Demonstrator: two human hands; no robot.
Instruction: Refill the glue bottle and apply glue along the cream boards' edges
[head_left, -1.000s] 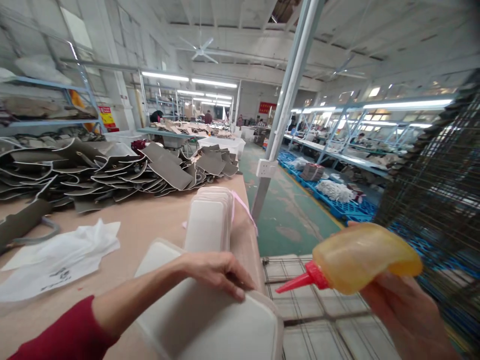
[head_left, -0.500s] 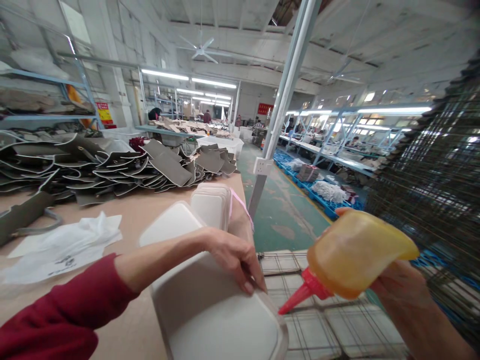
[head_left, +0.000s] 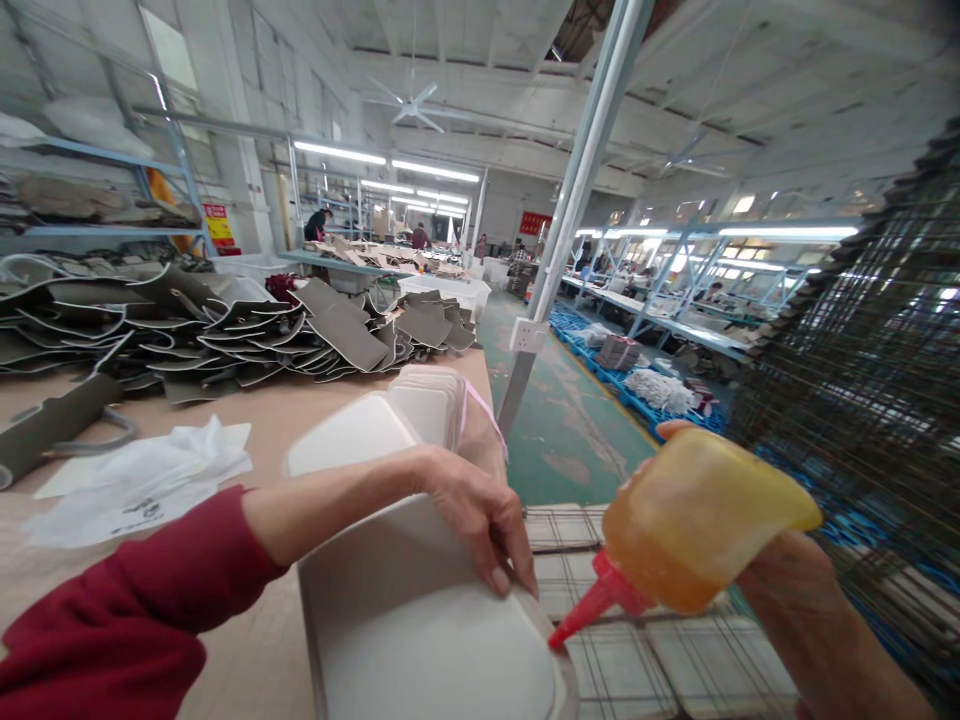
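My left hand (head_left: pixel 480 525) presses its fingertips flat on the right edge of a white padded panel (head_left: pixel 420 630) lying on the brown table (head_left: pixel 262 440). My right hand (head_left: pixel 787 590) grips a yellow squeeze bottle (head_left: pixel 697 520) of amber liquid. Its red nozzle (head_left: pixel 585 610) points down and left, with the tip right at the panel's edge near my left fingertips. A stack of similar white panels (head_left: pixel 424 410) lies just behind.
Grey cut pieces (head_left: pixel 225 335) are heaped at the back of the table, and white tissue paper (head_left: pixel 142 480) lies at the left. A wire rack shelf (head_left: pixel 645 660) sits below my right hand, a tall wire rack (head_left: pixel 862 370) stands at right, and a steel post (head_left: pixel 570 215) rises past the table corner.
The bottle has tipped further down and moved left, bringing the nozzle tip to the panel's edge. My left hand slid slightly along that edge toward me.
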